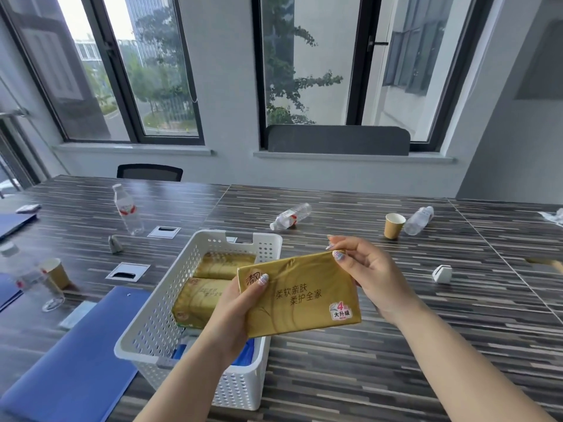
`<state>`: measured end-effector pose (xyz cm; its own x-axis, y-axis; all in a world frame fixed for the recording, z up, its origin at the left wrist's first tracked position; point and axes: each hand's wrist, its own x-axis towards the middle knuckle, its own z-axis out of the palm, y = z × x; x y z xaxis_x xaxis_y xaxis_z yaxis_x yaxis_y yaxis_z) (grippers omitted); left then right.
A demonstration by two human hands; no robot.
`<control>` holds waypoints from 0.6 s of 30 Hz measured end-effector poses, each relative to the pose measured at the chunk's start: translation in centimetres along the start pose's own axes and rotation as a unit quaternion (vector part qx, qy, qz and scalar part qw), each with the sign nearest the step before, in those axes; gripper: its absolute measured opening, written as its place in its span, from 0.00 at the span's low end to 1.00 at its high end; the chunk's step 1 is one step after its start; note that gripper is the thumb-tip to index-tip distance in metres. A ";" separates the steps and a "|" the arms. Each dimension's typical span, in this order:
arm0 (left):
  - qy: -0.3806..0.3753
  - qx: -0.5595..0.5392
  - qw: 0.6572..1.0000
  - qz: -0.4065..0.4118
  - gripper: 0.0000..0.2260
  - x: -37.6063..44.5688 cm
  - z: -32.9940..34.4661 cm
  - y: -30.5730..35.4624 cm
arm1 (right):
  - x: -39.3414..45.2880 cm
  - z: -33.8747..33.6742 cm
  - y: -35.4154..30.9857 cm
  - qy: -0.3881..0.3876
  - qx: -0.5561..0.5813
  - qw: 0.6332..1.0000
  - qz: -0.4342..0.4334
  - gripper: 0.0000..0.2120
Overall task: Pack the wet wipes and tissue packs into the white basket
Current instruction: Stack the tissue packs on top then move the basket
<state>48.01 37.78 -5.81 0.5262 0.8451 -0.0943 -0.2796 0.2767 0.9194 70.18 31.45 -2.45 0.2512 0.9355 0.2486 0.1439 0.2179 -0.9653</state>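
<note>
Holding gold tissue pack [300, 292] in my left hand [234, 312] and right hand [368, 269] | over white basket [170, 303] | risk: far-corner pinch slipping, pack dropping outside right rim.

Blue packs [243, 350] — mostly hidden.

The striped dark-wood table [396, 345] in front of me carries the white basket [152, 327], with blue folders [79, 360] just beside it on my left. Also on it: one upright water bottle [128, 213], two lying bottles [291, 216] [420, 220], and two paper cups [394, 226] [58, 273]. A small white stand [442, 274] sits to my right, and two cable ports [128, 271] are set into the surface.
</note>
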 end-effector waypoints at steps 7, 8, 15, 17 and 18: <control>0.004 -0.012 1.000 0.024 0.21 0.5 0.0 1.0 | 0.2 -0.3 0.6 0.012 0.016 0.998 0.052 0.07; 0.004 -0.011 1.000 0.021 0.19 0.5 0.0 1.0 | 0.3 -0.4 0.5 0.003 0.011 0.999 0.050 0.08; -0.003 0.003 1.000 -0.003 0.10 1.3 -1.5 0.2 | 0.3 0.2 1.7 0.000 -0.030 0.999 0.040 0.11; 0.008 -0.006 1.000 -0.006 0.12 1.8 -1.7 0.0 | 0.5 0.5 2.1 0.024 -0.024 0.998 0.043 0.07; 0.012 -0.013 1.000 -0.007 0.11 2.0 -1.7 0.0 | 0.7 0.6 2.2 0.031 -0.017 0.998 0.047 0.05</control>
<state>47.70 40.23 -6.66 0.5109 0.8517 -0.1161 -0.2934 0.2998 0.9078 70.12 32.75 -4.41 0.3238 0.9321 0.1623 0.1498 0.1189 -0.9815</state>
